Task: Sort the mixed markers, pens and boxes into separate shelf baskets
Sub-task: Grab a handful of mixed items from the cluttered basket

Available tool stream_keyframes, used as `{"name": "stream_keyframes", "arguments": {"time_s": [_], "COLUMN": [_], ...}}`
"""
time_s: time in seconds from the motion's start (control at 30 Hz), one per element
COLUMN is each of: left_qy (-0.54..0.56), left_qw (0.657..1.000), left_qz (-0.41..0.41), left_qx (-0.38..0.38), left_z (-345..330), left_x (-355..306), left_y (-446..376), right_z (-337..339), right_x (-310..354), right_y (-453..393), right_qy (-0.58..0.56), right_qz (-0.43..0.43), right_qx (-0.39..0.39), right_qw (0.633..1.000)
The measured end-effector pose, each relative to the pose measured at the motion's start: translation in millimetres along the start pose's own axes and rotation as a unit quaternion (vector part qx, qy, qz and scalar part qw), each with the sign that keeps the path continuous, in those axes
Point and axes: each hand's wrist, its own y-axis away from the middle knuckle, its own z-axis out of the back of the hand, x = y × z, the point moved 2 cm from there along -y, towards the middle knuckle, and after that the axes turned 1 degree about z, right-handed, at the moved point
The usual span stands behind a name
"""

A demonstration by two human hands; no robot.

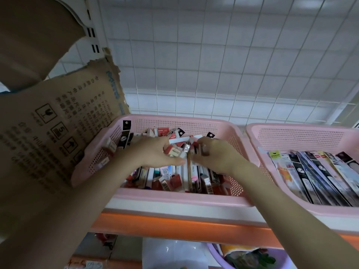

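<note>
Both hands are deep in the left basket (174,197): the left hand (153,152) curls round a clutch of small boxes (175,149), and the right hand (215,154), almost touching it, pinches more. Under the palms, packs and pens (186,175) lie jumbled, so this heap looks far from sorted. To the right hand's side, the second basket (303,131) already holds long packs (318,177) in a neat row (promising).
</note>
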Motion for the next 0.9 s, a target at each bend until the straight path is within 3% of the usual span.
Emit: {"name": "stream_keyframes", "arguments": {"time_s": [0.2, 0.37, 0.5, 0.8, 0.9], "left_qy": [-0.097, -0.135, -0.095, 0.02, 0.06], "left_qw": [0.987, 0.979, 0.987, 0.994, 0.99], "left_qz": [0.008, 0.032, 0.096, 0.111, 0.1], "left_qx": [-0.127, -0.15, -0.083, -0.01, -0.082], "left_z": [-7, -13, -20, -11, -12], "left_x": [-3, -13, -15, -3, -5], "left_y": [-3, -6, -6, 6, 5], "right_z": [-4, -3, -7, -5, 0], "right_x": [-6, -4, 3, 8, 10], "right_y": [4, 12, 12, 6, -1], "right_qy": [0.085, 0.129, 0.142, 0.147, 0.142], "right_qz": [-0.038, -0.049, -0.06, -0.037, -0.052], "right_qx": [0.104, 0.152, 0.133, 0.017, -0.011], "right_qw": [0.99, 0.979, 0.979, 0.988, 0.988]}}
